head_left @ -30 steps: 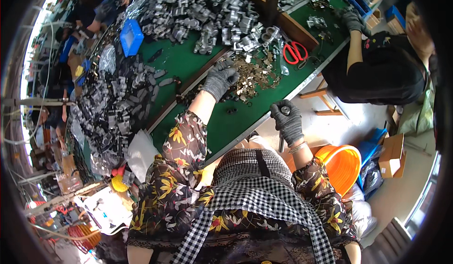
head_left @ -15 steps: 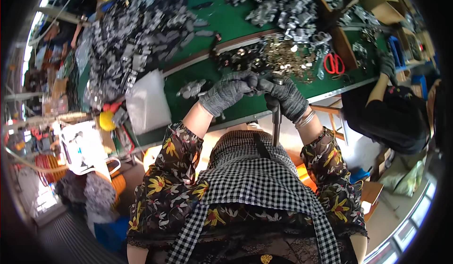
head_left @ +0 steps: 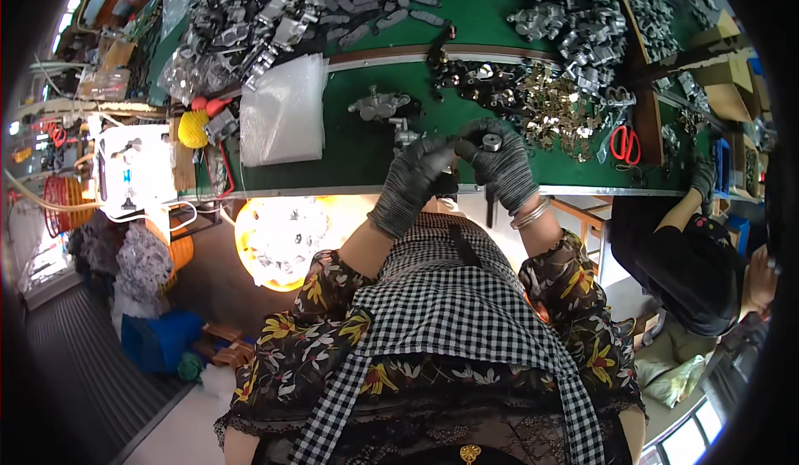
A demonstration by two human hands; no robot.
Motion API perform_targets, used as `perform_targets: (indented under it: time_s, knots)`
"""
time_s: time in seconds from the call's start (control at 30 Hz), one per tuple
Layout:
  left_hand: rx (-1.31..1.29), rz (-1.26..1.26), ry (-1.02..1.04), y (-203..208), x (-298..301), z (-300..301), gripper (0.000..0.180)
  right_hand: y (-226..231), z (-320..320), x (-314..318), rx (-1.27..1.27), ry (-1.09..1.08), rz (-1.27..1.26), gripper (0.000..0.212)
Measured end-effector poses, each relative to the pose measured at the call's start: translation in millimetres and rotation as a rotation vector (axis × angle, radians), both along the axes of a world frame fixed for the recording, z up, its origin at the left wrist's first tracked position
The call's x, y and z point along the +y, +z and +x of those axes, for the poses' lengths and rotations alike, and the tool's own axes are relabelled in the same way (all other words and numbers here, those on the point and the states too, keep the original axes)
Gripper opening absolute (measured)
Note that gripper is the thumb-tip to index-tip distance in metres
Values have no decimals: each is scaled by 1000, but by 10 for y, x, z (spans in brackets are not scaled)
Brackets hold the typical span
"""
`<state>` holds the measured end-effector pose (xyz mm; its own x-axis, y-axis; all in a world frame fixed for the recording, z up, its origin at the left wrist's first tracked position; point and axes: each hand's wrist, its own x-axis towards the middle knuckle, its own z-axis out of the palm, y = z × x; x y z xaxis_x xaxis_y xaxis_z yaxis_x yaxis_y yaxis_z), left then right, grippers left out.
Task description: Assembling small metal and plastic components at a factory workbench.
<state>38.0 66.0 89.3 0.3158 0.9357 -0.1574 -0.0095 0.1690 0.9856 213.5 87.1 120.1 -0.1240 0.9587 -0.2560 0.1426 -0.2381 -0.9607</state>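
Both my hands wear grey knit gloves and meet over the table's front edge, fingertips nearly touching. My left hand (head_left: 416, 180) is closed, and what its fingers hold is hidden. My right hand (head_left: 506, 165) is wrapped round a dark metal tool with a round end (head_left: 492, 142); its shaft hangs below the hand, and its exact kind is unclear. Just beyond my left hand a small silver metal part (head_left: 404, 134) lies on the green tabletop (head_left: 345, 170). Farther back rests a silver metal casting (head_left: 379, 106).
White plastic sheets (head_left: 283, 116) lie left. Piles of silver castings (head_left: 275, 16), dark parts (head_left: 474, 82) and brass-coloured clips (head_left: 566, 111) cover the back. Red scissors (head_left: 624, 145) sit by a wooden divider (head_left: 647, 124). At the right a co-worker's gloved hand (head_left: 703, 175) reaches in.
The view has turned and shifted. My hands are now lower, nearer the table's front edge, and the tool's shaft shows less. The right hand keeps its grip on the tool.
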Motion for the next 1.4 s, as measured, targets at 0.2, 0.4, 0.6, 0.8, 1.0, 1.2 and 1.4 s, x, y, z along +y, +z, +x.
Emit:
perform_targets:
  time_s: [0.2, 0.4, 0.6, 0.8, 1.0, 1.2, 1.4]
  knots:
    - [-104, -355, 273, -67, -341, 3, 20, -138, -116, -192, -309, 182, 66, 22]
    - [88, -228, 183, -173, -504, -39, 20, -280, -94, -274, -346, 252, 47, 22]
    - [468, 23, 472, -572, -123, -391, 27, -543, 60, -195, -160, 48, -165, 21]
    - [636, -487, 103, -1029, 545, -518, 62, -622, 138, -60, -320, 146, -8, 22]
    - [271, -676, 150, -721, 302, -459, 34, -531, -5, 120, -428, 296, -53, 27]
    - [115, -648, 252, -550, -198, -542, 28, -493, -173, 202, -431, 592, 63, 24]
    - [52, -722, 366, -552, -538, -581, 35, -621, -542, 194, -484, 794, 409, 20]
